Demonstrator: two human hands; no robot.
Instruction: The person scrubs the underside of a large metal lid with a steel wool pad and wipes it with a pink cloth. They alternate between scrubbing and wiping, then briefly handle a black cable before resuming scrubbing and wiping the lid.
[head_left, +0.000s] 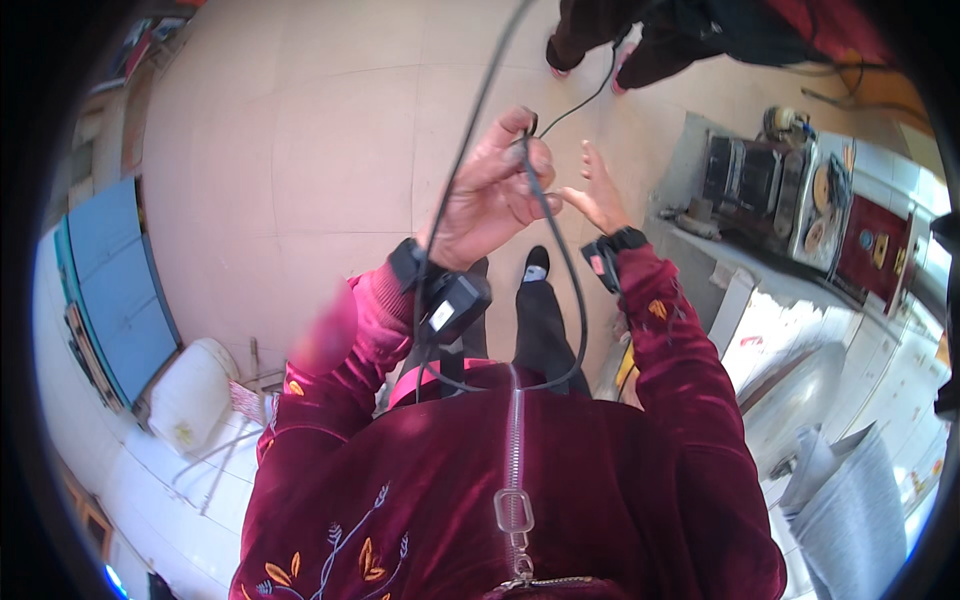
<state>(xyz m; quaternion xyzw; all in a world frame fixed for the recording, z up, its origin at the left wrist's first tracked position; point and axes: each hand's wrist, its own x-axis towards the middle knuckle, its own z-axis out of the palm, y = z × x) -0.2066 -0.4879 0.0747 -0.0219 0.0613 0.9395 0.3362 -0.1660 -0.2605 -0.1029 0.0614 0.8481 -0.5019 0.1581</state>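
A thin black cable [580, 300] hangs in a wide loop before my chest. My left hand [490, 195] is closed on it, with the fingers curled and the thumb pressing near the top. From there one length droops to my waist and rises past my left wrist to the upper edge. Another length runs off behind the hand toward a person standing ahead. Just right of the left hand, my right hand [600, 195] is held up with fingers stretched out, and nothing shows in it. Black devices [460, 305] are strapped at both wrists.
A person in dark trousers [655, 60] stands at the top right. On the right is a stove-like counter [745, 175] with pans and lids, then a white-tiled worktop. A blue cabinet [115, 285] and a white plastic container [190, 395] are at the left, on the tiled floor.
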